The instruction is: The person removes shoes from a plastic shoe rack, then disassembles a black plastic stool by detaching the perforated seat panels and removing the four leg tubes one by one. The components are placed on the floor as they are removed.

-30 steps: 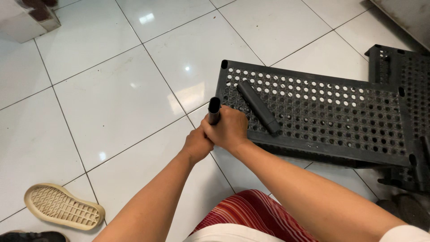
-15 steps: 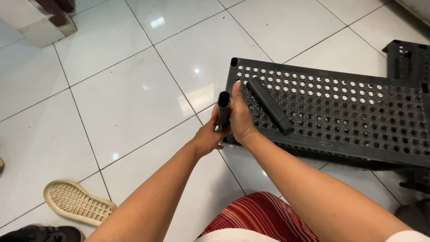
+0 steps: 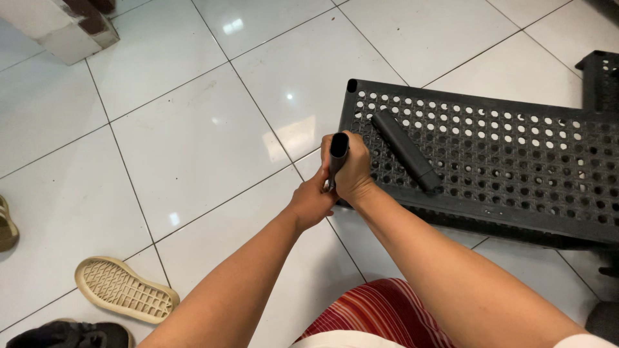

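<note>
The right hand (image 3: 351, 171) wraps around a short dark hollow plastic tube (image 3: 338, 154) that stands upright at the near left corner of a black perforated plastic shelf panel (image 3: 516, 174), with its open end facing up. The left hand (image 3: 312, 201) grips lower on the same tube, just below and touching the right hand, so both hands are closed on it. The panel lies flat on the glossy white tiled floor (image 3: 193, 142), stretching away to the right. A second dark plastic tube (image 3: 406, 151) lies loose on the panel's holed surface, slanted, just right of the hands and apart from them. Another black perforated piece (image 3: 599, 77) shows at the far right edge. At the near left, a beige shoe sole (image 3: 126, 290) lies upturned on the floor. Red striped cloth (image 3: 380, 316) covers the person's lap at the near edge.
</note>
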